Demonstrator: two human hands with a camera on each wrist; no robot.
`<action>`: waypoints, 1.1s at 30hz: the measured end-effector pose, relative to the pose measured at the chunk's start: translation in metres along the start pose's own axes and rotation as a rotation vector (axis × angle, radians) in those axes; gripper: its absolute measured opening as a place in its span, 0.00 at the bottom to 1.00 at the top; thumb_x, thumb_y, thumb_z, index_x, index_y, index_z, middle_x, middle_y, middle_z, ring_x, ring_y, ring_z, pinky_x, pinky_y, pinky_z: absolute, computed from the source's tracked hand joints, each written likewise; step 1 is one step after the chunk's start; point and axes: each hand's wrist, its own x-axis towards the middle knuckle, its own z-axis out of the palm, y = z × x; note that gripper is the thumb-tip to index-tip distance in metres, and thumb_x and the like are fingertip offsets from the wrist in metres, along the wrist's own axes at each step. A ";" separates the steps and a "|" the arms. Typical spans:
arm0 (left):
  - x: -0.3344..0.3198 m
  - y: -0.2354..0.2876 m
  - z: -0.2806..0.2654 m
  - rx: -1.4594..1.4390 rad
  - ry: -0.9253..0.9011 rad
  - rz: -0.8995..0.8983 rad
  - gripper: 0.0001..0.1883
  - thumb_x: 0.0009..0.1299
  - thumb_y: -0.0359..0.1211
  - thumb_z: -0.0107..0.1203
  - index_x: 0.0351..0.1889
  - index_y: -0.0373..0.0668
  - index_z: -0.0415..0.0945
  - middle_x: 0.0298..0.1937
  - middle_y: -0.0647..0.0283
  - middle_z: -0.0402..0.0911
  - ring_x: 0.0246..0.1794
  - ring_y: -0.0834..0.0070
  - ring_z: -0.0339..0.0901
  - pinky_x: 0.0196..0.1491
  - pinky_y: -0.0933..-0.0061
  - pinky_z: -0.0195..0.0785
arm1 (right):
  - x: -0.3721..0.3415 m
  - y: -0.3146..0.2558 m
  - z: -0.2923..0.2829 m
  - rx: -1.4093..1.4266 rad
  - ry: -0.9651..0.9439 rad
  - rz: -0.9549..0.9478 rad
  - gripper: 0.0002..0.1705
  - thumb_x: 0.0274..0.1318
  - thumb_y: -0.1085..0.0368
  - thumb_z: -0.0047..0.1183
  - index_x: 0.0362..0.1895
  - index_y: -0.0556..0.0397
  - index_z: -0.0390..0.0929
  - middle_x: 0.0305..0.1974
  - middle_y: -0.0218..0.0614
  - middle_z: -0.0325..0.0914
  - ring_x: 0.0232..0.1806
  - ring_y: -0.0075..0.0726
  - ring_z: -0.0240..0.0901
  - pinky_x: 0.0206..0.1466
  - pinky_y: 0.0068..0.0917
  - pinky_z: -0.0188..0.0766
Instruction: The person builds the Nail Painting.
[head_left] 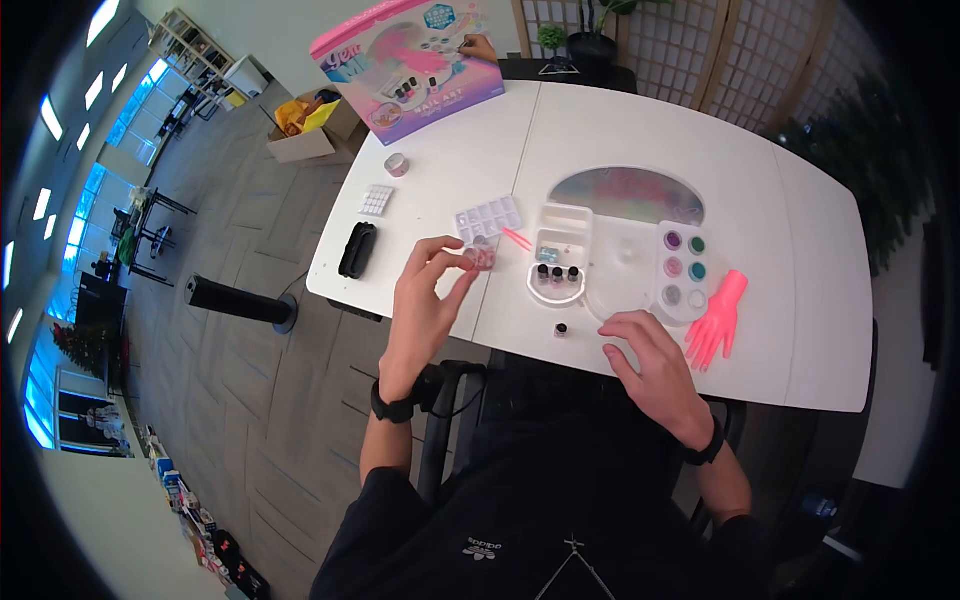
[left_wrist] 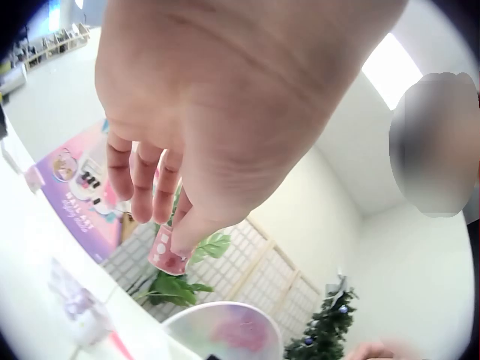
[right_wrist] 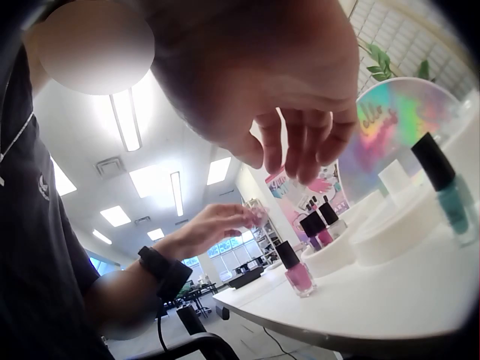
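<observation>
My left hand (head_left: pixel 428 295) pinches a small clear round pot (head_left: pixel 480 260) with pink bits in it between thumb and fingers, raised over the table. In the left wrist view the pink pot (left_wrist: pixel 168 251) shows white shapes on its side. My right hand (head_left: pixel 655 375) hangs loosely bent above the table's front edge, holding nothing. Near it stands a pink nail polish bottle (right_wrist: pixel 298 270) with a black cap. A white nail station (head_left: pixel 610 285) with a shiny mirror panel (head_left: pixel 630 195) carries several polish bottles (head_left: pixel 557 275). A teal polish bottle (right_wrist: pixel 450 191) shows in the right wrist view.
Beside the pot lie a clear compartment tray (head_left: pixel 488 217) and pink tweezers (head_left: pixel 517 239). A pink model hand (head_left: pixel 717 322) lies right of the palette (head_left: pixel 682 270). Farther left are a black tray (head_left: pixel 358 250), a sheet of white pieces (head_left: pixel 376 200), another pot (head_left: pixel 397 165) and the kit box (head_left: pixel 410 70).
</observation>
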 end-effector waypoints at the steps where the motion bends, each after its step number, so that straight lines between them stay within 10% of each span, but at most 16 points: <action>1: -0.004 0.014 0.000 -0.061 -0.029 -0.006 0.05 0.73 0.27 0.71 0.44 0.39 0.87 0.60 0.60 0.85 0.56 0.67 0.84 0.53 0.66 0.76 | 0.001 -0.002 0.001 0.001 0.020 -0.061 0.15 0.66 0.71 0.67 0.56 0.54 0.84 0.56 0.38 0.83 0.54 0.49 0.83 0.57 0.41 0.81; 8: -0.030 0.076 0.031 -0.350 -0.221 0.097 0.09 0.66 0.23 0.75 0.41 0.38 0.87 0.59 0.60 0.84 0.55 0.68 0.85 0.59 0.65 0.79 | 0.009 -0.020 0.006 -0.116 0.157 -0.334 0.33 0.55 0.72 0.75 0.66 0.55 0.80 0.64 0.38 0.81 0.58 0.47 0.83 0.59 0.43 0.81; 20: -0.039 0.088 0.048 -0.474 -0.259 0.166 0.09 0.66 0.25 0.76 0.43 0.40 0.89 0.60 0.58 0.84 0.59 0.66 0.83 0.62 0.65 0.77 | -0.002 -0.014 0.006 -0.103 0.225 -0.299 0.32 0.51 0.73 0.78 0.61 0.53 0.80 0.52 0.35 0.88 0.49 0.45 0.86 0.52 0.39 0.79; 33: -0.033 0.078 0.043 -0.588 -0.445 0.173 0.11 0.69 0.23 0.73 0.49 0.41 0.89 0.68 0.60 0.82 0.65 0.64 0.81 0.67 0.61 0.75 | -0.012 -0.011 0.000 0.550 -0.024 0.159 0.22 0.71 0.69 0.68 0.63 0.55 0.75 0.49 0.37 0.90 0.44 0.29 0.85 0.52 0.29 0.79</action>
